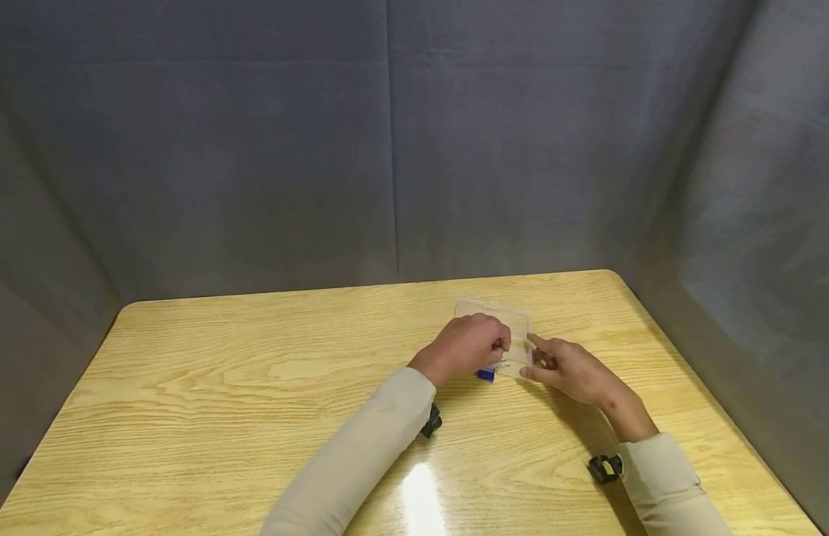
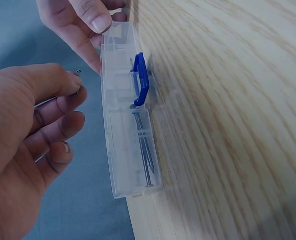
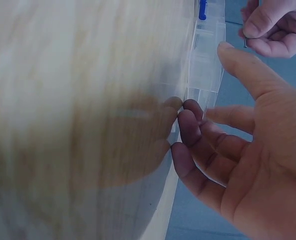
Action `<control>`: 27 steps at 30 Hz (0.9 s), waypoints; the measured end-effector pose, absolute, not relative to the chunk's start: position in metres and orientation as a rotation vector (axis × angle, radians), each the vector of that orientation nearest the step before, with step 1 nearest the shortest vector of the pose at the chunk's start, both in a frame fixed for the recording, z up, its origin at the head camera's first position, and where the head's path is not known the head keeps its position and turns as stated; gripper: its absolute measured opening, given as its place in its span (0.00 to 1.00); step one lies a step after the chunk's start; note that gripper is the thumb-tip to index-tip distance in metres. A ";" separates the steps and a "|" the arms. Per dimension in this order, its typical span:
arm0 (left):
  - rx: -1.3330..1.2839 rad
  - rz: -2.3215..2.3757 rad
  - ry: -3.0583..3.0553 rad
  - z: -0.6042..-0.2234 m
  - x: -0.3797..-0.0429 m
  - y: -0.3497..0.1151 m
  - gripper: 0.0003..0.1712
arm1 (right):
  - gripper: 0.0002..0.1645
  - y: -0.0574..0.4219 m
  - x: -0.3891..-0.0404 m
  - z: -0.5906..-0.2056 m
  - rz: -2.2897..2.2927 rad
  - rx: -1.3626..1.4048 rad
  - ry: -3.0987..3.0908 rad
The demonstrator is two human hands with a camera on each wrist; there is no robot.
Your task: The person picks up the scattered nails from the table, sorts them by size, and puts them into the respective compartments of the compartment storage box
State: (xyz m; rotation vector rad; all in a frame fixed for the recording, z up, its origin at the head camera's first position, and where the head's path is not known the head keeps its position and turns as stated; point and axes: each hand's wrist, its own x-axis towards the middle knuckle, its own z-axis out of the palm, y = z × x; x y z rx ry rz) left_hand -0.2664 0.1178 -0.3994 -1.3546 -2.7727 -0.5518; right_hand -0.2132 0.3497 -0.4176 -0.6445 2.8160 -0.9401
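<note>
A clear plastic box (image 1: pixel 518 324) lies flat towards the right of the table, with a blue handle (image 2: pixel 142 80) on its near side. Through its wall, long nails (image 2: pixel 144 150) show in the left wrist view. My left hand (image 1: pixel 468 344) is over the box, thumb and forefinger pinching a small thin metal piece (image 2: pixel 78 72); its kind cannot be told. The shaft of that piece (image 3: pixel 245 43) pokes out below the fingertips in the right wrist view. At the box's right end, my right hand (image 1: pixel 575 372) holds it, thumb at the top edge and fingers curled low against the side.
The wooden table (image 1: pixel 220 402) carries the box near its right side. Grey curtains (image 1: pixel 254 149) hang behind the table and along both sides. A dark wrist camera (image 1: pixel 605 468) is strapped below the right sleeve, another (image 1: pixel 431 421) by the left sleeve.
</note>
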 end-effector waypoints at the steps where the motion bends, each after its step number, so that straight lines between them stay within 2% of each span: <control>1: -1.355 -0.552 -2.773 -0.399 -0.266 0.118 0.12 | 0.44 0.350 -0.213 -0.417 -0.942 -0.643 2.813; 27: -1.273 -0.444 -2.794 -0.394 -0.262 0.106 0.05 | 0.45 0.347 -0.220 -0.415 -0.920 -0.620 2.805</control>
